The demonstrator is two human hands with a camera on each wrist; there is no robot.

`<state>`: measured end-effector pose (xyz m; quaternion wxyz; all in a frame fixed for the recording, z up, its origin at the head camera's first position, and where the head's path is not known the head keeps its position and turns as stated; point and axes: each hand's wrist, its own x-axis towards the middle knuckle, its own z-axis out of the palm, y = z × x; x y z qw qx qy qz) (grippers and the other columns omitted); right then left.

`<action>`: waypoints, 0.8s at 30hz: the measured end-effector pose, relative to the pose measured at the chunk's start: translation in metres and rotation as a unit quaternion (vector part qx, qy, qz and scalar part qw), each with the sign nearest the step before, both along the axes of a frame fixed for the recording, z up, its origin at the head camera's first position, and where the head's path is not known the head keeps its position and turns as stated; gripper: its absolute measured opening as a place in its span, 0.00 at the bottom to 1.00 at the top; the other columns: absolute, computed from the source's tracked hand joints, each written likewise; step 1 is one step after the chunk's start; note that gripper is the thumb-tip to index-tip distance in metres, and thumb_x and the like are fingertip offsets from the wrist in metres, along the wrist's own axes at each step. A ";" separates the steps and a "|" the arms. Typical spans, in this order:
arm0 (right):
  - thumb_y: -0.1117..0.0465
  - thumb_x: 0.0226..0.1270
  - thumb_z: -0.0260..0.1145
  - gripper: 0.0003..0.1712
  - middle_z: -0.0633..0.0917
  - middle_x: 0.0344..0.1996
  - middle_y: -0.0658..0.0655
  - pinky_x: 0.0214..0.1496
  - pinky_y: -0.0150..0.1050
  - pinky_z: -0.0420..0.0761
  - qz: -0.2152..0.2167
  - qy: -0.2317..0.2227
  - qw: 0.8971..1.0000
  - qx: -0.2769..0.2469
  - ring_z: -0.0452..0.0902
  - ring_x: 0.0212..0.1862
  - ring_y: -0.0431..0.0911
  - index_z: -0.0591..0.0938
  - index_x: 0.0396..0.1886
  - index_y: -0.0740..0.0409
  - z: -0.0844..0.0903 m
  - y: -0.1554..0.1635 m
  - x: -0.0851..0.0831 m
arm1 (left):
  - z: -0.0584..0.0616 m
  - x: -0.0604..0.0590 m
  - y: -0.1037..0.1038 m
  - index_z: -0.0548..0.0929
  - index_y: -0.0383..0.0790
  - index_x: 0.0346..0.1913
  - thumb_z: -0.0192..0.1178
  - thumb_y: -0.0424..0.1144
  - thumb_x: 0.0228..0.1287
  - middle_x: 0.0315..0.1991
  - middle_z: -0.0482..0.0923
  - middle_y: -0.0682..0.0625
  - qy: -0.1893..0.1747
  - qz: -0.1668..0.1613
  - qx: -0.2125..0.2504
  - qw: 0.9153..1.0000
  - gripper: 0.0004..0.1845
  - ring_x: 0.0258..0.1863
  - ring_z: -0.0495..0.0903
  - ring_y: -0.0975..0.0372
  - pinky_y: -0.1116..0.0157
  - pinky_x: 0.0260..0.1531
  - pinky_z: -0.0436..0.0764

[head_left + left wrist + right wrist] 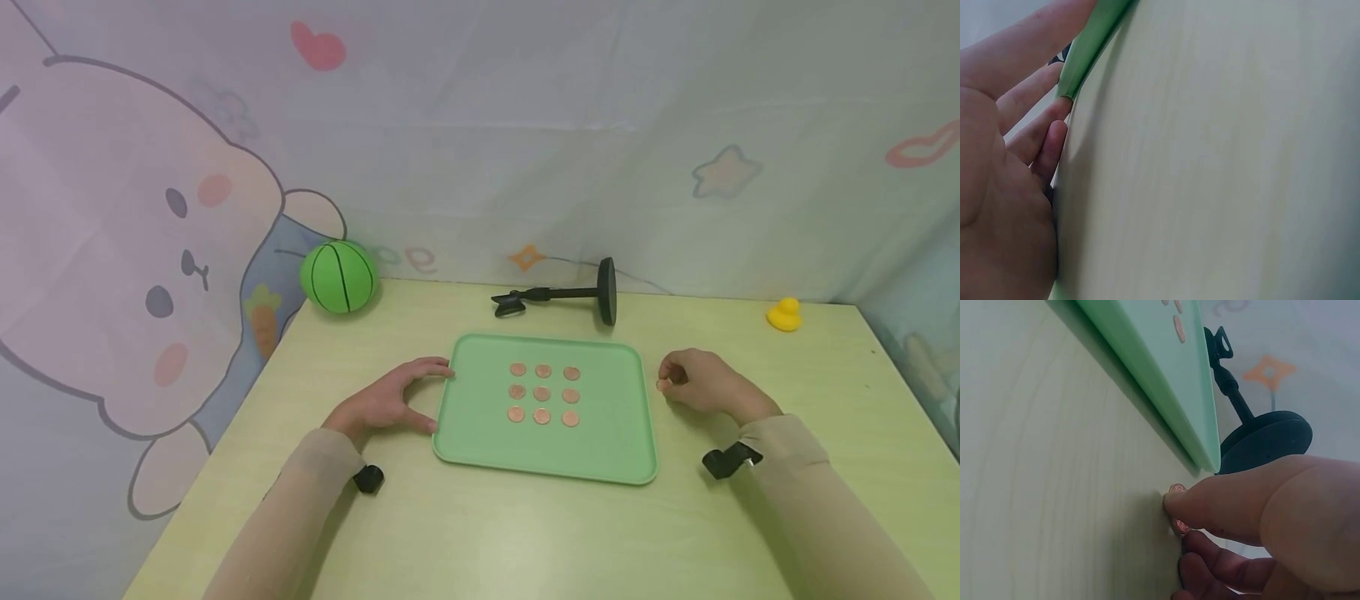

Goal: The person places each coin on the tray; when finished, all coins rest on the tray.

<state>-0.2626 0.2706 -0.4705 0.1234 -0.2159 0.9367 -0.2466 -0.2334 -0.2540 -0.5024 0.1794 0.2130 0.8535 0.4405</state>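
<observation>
Pinched in my right hand (701, 385) fingers just right of the green tray (480, 442), a thin, stiff, slippery coin (1177, 506) looks best gripped by its edges, while my left hand (390, 404) lies relaxed against the tray beside 9 coins (543, 393).

Green ball (338, 277) back-left, black stand (570, 293) lying behind centre, yellow duck (784, 314) back-right, bunny curtain (135, 242).

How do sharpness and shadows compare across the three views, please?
Head view: evenly lit, sharp, faint shadows under the tray. Left wrist view: left hand fills the frame, soft. Right wrist view: right hand blurred, coin readable, tray edge shadowing the table.
</observation>
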 end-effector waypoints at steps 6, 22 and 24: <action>0.66 0.70 0.69 0.04 0.84 0.33 0.54 0.45 0.47 0.79 -0.003 0.007 1.000 0.003 0.77 0.38 0.48 0.82 0.38 0.62 -0.001 -0.003 0.000 | 0.000 0.000 0.000 0.78 0.55 0.71 0.85 0.42 0.48 0.81 0.60 0.51 0.002 0.000 -0.007 1.000 0.44 0.83 0.51 0.49 0.40 0.81 0.46; 0.68 0.68 0.70 0.04 0.82 0.31 0.55 0.37 0.42 0.75 -0.023 0.020 0.999 0.011 0.74 0.34 0.49 0.82 0.39 0.58 0.003 -0.009 0.005 | -0.002 -0.001 -0.001 0.78 0.59 0.71 0.86 0.43 0.47 0.81 0.61 0.54 -0.001 0.005 -0.009 1.000 0.44 0.83 0.51 0.52 0.43 0.81 0.47; 0.68 0.68 0.70 0.04 0.83 0.31 0.54 0.38 0.42 0.76 -0.026 0.016 0.999 0.009 0.75 0.35 0.48 0.83 0.39 0.57 0.002 -0.009 0.006 | -0.003 -0.001 -0.001 0.78 0.59 0.71 0.86 0.43 0.47 0.81 0.61 0.54 0.000 0.003 -0.008 1.000 0.44 0.83 0.51 0.51 0.42 0.81 0.47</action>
